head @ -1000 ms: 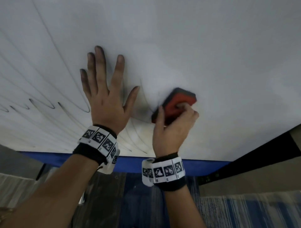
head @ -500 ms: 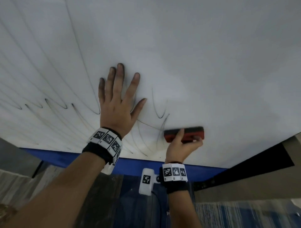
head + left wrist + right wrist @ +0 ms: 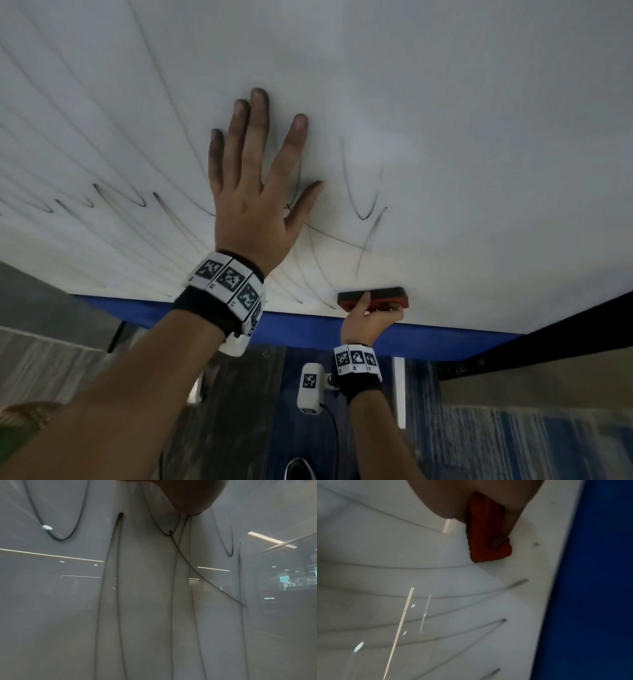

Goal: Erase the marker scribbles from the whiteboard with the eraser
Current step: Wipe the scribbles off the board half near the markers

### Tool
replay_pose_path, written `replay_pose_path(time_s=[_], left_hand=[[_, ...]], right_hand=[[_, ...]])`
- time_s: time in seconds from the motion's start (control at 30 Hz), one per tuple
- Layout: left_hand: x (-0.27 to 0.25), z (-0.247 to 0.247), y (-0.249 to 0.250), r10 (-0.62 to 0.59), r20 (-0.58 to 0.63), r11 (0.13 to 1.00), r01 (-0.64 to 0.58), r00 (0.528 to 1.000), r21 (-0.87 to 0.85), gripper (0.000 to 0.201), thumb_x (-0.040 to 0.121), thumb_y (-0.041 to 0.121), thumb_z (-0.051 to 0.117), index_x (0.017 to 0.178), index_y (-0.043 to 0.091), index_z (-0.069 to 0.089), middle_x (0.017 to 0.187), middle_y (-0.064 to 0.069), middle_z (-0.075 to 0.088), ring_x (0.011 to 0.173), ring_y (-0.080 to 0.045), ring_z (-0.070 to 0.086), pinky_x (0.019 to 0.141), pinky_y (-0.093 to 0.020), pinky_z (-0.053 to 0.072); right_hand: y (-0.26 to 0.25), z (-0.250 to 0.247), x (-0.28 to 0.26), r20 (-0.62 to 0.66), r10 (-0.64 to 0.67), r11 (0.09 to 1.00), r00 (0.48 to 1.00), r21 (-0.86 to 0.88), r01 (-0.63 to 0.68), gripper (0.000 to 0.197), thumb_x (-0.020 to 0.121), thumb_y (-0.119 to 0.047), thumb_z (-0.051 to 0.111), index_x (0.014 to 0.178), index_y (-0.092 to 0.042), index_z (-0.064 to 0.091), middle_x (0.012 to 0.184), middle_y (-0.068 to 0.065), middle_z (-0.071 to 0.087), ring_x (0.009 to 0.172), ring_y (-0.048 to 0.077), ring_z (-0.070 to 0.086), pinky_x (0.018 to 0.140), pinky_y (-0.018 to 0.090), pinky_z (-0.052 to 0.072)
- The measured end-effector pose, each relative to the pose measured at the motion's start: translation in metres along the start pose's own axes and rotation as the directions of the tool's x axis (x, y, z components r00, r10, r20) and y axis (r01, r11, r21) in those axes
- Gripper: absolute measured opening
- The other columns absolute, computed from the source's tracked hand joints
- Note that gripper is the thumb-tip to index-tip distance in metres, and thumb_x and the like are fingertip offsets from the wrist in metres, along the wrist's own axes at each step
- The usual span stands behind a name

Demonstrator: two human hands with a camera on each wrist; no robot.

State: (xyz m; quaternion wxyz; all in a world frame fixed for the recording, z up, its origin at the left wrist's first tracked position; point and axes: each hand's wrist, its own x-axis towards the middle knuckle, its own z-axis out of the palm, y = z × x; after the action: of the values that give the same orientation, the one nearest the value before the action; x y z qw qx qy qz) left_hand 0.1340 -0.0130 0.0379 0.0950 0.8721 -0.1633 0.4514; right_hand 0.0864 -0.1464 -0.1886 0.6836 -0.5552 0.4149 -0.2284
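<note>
Right hand (image 3: 368, 318) at the bottom edge of the whiteboard (image 3: 445, 120), just above the blue frame strip (image 3: 308, 325), fingers and thumb curled around the red eraser (image 3: 373, 297), black felt side pressed flat on the board; the right wrist view shows a fingertip (image 3: 498, 542) dug into the eraser's red back. Marker scribbles (image 3: 364, 212) start just above and left of the eraser: thin black loops and long curved strokes running toward the board's left edge and up. Left hand (image 3: 253, 192) higher up, left of the eraser, laid flat on the board with fingers spread and straight, grasping nothing; fingertips look smudged dark. Board area up and right looks wiped, only faint grey haze.
</note>
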Motion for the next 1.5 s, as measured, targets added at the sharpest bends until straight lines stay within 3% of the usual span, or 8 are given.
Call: replay_pose_path(time_s=[0.2,0.3,0.5,0.73,0.83,1.0,1.3,1.5], left_hand=[[-0.003,0.004,-0.001,0.019,0.000,1.000,-0.019,1.000,-0.005,0.060,0.099,0.042,0.064,0.147,0.011,0.045,0.151,-0.035,0.037,0.144,-0.046,0.030,0.121,-0.058,0.021],[-0.006,0.005,-0.002,0.014,0.013,1.000,-0.014,1.000,-0.001,0.061,0.099,0.042,0.063,0.148,0.015,0.037,0.152,-0.032,0.037,0.145,-0.044,0.029,0.122,-0.056,0.019],[-0.006,-0.011,0.007,-0.012,0.103,0.998,0.018,0.995,-0.056,0.057,0.102,0.034,0.059,0.152,0.014,0.038,0.158,-0.028,0.029,0.150,-0.041,0.023,0.124,-0.057,0.019],[0.014,-0.058,-0.021,0.022,0.041,1.000,-0.021,0.999,-0.017,0.052,0.098,0.028,0.062,0.148,0.018,0.049,0.157,-0.022,0.035,0.147,-0.037,0.033,0.117,-0.051,0.030],[0.035,-0.066,-0.035,-0.112,-0.060,0.994,0.111,0.992,-0.024,0.053,0.099,0.036,0.061,0.147,0.015,0.049,0.156,-0.027,0.033,0.147,-0.042,0.031,0.117,-0.053,0.029],[0.033,-0.057,-0.038,-0.133,0.021,0.991,0.133,0.991,0.021,0.061,0.103,0.044,0.053,0.154,0.014,0.037,0.159,-0.032,0.026,0.150,-0.046,0.023,0.121,-0.057,0.022],[0.026,-0.044,-0.039,-0.144,-0.006,0.989,0.144,0.990,-0.013,0.058,0.104,0.038,0.053,0.152,0.007,0.039,0.155,-0.038,0.027,0.147,-0.052,0.024,0.121,-0.060,0.019],[0.023,-0.035,-0.042,-0.123,-0.040,0.992,0.124,0.992,0.021,0.057,0.104,0.037,0.053,0.150,0.005,0.041,0.152,-0.039,0.032,0.144,-0.054,0.029,0.120,-0.062,0.022]], right_hand=[[0.138,-0.008,0.056,0.076,0.477,0.879,0.876,-0.035,-0.476,0.062,0.092,0.005,0.066,0.145,0.003,0.035,0.147,0.020,0.048,0.125,0.037,0.054,0.110,0.057,0.043],[0.069,-0.008,0.041,0.087,0.472,0.878,0.877,0.038,-0.477,0.055,0.093,0.007,0.065,0.142,0.004,0.040,0.142,0.018,0.051,0.124,0.039,0.055,0.104,0.058,0.047],[-0.090,0.006,-0.036,0.072,-0.167,0.980,0.983,0.120,0.157,0.044,0.091,0.003,0.069,0.095,-0.025,0.035,0.115,0.011,0.046,0.101,0.022,0.053,0.088,0.024,0.054],[-0.205,0.022,-0.079,0.126,-0.750,0.659,0.649,0.071,0.749,0.038,0.079,-0.011,0.083,0.098,-0.012,0.050,0.101,0.013,0.049,0.086,0.016,0.050,0.076,0.016,0.042],[-0.161,0.010,-0.063,0.155,-0.647,0.759,0.746,0.043,0.649,0.040,0.083,-0.009,0.080,0.102,-0.013,0.045,0.106,0.015,0.047,0.091,0.022,0.052,0.073,0.013,0.047],[-0.124,-0.002,-0.055,0.041,-0.396,0.918,0.917,0.000,0.396,0.039,0.087,-0.004,0.075,0.105,-0.010,0.041,0.109,0.009,0.046,0.096,0.021,0.050,0.083,0.051,0.053],[-0.218,0.054,-0.106,0.144,-0.865,0.483,0.481,-0.027,0.875,0.035,0.078,-0.028,0.088,0.104,-0.011,0.072,0.098,0.014,0.050,0.085,0.024,0.052,0.070,0.012,0.040],[-0.078,0.032,-0.076,0.171,-0.531,0.844,0.830,0.020,0.536,0.044,0.084,-0.025,0.079,0.098,-0.043,0.043,0.103,0.004,0.046,0.088,0.021,0.057,0.059,0.044,0.056]])
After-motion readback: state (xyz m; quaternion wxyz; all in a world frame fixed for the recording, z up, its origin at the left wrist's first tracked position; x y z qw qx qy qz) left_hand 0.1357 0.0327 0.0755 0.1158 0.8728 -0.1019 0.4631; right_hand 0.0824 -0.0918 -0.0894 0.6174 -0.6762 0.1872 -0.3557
